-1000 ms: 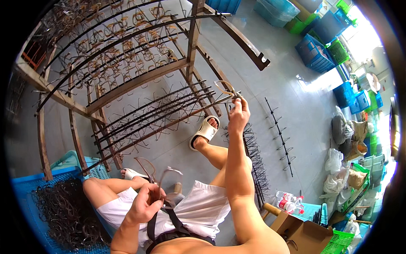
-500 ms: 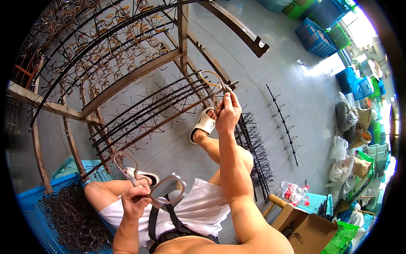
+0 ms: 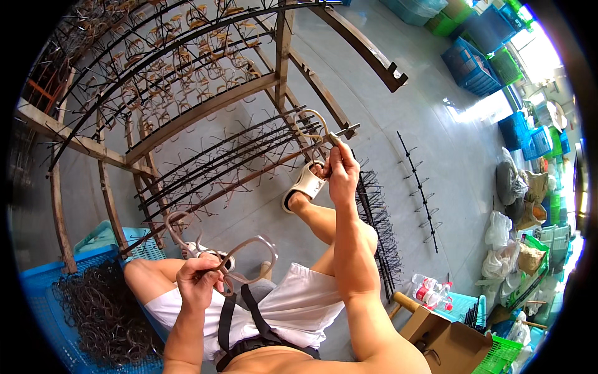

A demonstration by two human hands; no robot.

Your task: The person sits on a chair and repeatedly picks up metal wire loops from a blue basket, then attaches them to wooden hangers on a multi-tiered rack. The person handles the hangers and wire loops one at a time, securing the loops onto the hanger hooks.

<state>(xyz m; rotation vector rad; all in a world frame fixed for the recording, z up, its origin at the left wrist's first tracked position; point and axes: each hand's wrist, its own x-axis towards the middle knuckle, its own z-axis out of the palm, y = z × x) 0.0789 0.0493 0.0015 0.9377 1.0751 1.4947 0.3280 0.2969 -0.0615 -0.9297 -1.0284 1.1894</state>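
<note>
My right hand (image 3: pixel 339 167) is stretched out ahead and grips a curved brown frame piece (image 3: pixel 313 128), holding it against the pronged bars of the metal rack (image 3: pixel 205 115). My left hand (image 3: pixel 200 277) stays close to my lap and clutches a few more curved brown frame pieces (image 3: pixel 240 252). Many similar pieces hang on the rack's upper rows. My legs and a white sandal (image 3: pixel 303 185) lie below the rack.
A blue crate (image 3: pixel 43 324) full of dark frame pieces sits at my lower left. Loose pronged bars (image 3: pixel 418 187) lie on the grey floor to the right. Plastic bottles (image 3: pixel 428 292), a cardboard box (image 3: pixel 445 343), bags and blue and green crates crowd the right side.
My right hand has carried its frame piece forward to the rack's pronged bars. My left hand has shifted slightly with its bundle of pieces.
</note>
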